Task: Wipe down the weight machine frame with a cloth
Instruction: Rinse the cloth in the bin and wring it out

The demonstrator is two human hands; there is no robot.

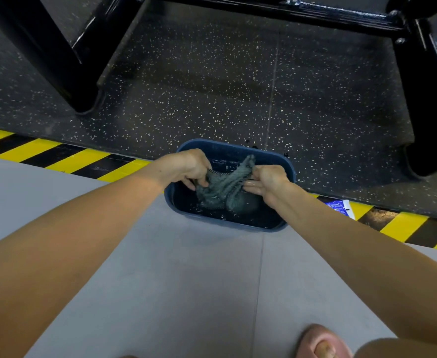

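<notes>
- Both hands grip the grey cloth [222, 187] in the head view: the left hand [186, 166] curls its fingers round one end, and the right hand [266, 182] pinches the other, spreading it between them.
- Cloth hangs inside the blue tub [238, 147], probably so drips fall back into the water.
- Tub sits on the floor across the striped tape [57, 156], near the work.
- Black machine frame [418, 86] stands on the far side, legs left and right, well apart from the cloth; this looks like rinsing before a wipe.
</notes>
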